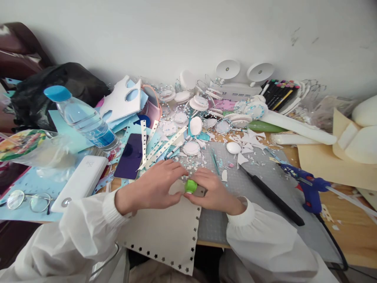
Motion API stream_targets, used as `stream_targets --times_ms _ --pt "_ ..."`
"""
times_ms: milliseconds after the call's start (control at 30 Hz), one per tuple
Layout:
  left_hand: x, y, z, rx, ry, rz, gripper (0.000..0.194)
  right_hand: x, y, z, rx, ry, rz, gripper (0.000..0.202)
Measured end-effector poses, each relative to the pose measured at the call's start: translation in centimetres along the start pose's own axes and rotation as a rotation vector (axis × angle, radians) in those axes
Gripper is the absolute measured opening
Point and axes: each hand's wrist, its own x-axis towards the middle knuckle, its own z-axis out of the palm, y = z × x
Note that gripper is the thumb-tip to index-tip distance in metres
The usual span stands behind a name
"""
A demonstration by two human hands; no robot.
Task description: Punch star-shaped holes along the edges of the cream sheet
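Note:
A small green craft punch (pixel 191 186) sits at the top right part of a white paper sheet (pixel 165 228). My right hand (pixel 210 188) grips the punch from the right, thumb in front and fingers behind. To its left, my left hand (pixel 154 184) rests over the sheet, thumb and fingers spread apart beside the punch. Star-shaped holes run along the sheet's near and right edges, and its lower end hangs past the table edge. Beneath lies a grey cutting mat (pixel 215 224). Whether the left fingertips touch the punch, I cannot tell.
Punched paper strips (pixel 160 151) and a phone (pixel 129 157) lie left, near a water bottle (pixel 85 120), power bank (pixel 82 184) and glasses (pixel 29 200). Right are a black-handled tool (pixel 277 198) and blue glue gun (pixel 309 184). White decorations (pixel 196 125) crowd the back.

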Motion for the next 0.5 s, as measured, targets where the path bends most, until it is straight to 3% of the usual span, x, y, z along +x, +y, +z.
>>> stream_targets --times_ms 100,267,500 --pt "0.6 1.0 -0.2 0.152 -0.064 0.015 0.036 -0.1 0.0 0.3 -0.007 -0.009 -0.014 0.020" --pt "2.6 1.5 0.8 0.296 -0.097 0.089 0.026 -0.2 0.0 0.7 0.026 0.000 -0.034 0.015" --pt "3.7 -0.5 1.5 0.143 -0.090 0.244 0.026 -0.6 -0.1 0.9 0.106 -0.018 0.049 0.012"
